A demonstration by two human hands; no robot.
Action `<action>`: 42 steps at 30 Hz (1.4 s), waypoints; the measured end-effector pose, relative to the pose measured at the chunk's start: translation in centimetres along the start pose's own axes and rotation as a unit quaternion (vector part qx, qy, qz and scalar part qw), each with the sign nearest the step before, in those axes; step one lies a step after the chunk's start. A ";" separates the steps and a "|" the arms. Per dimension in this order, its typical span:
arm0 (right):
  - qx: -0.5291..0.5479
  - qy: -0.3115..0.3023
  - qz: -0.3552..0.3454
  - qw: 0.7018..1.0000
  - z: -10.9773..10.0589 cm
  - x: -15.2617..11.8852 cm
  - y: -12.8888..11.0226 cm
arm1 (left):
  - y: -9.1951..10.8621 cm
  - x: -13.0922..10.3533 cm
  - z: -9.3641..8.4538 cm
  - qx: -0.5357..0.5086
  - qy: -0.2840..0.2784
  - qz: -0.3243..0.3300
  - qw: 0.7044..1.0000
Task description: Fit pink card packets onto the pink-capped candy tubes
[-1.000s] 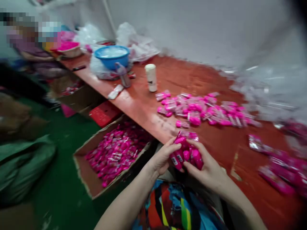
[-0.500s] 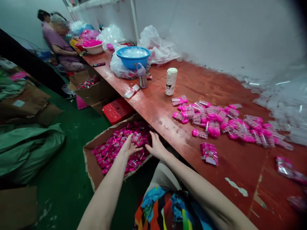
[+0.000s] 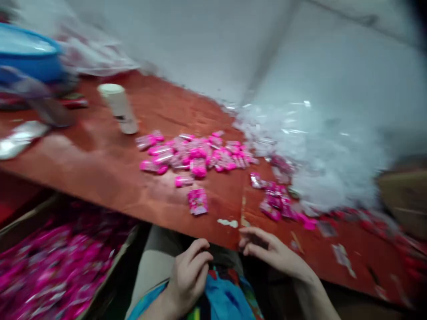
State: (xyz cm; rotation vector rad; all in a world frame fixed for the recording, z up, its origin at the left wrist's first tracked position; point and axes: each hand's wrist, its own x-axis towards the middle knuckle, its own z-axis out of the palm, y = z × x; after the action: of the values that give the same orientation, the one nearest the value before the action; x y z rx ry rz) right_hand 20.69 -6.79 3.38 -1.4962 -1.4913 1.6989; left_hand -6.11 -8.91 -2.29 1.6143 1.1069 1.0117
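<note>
- While the left hand (image 3: 190, 271) hangs short of the bench (image 3: 110, 178), its fingers curl loosely; I cannot tell whether they hold anything.
- The right hand (image 3: 270, 251), at the bench's front edge, has bent fingers parted from the thumb, nothing visible between.
- The pink packet (image 3: 198, 201) lies on the bench beyond both hands; glossy, probably light and slippery, it should suit a gentle pinch at its side edges.

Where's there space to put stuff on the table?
Bare red table shows between the white cylindrical cup and the near edge, left of the flat pink packet, and behind the pink-ended clear tubes. It's crowded at those tubes and the clear plastic heap.
</note>
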 end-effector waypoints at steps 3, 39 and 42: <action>-0.097 0.206 -0.014 0.974 -5.8 -1.4 2.1 | 0.9 5.3 3.8 0.051 -0.105 0.101 0.988; -0.563 0.226 -0.032 0.795 -11.0 2.8 3.7 | 4.1 30.5 22.0 0.371 -0.321 -0.026 0.871; -0.594 0.208 -0.038 0.776 -11.2 3.6 3.4 | 4.5 30.4 19.6 0.312 -0.305 -0.053 0.898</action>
State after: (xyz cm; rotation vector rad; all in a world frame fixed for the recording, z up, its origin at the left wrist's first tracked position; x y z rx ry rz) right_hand 30.53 -0.13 0.61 -2.0744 -2.4081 0.1143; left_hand 21.33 14.91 0.95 2.1378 1.1007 0.0115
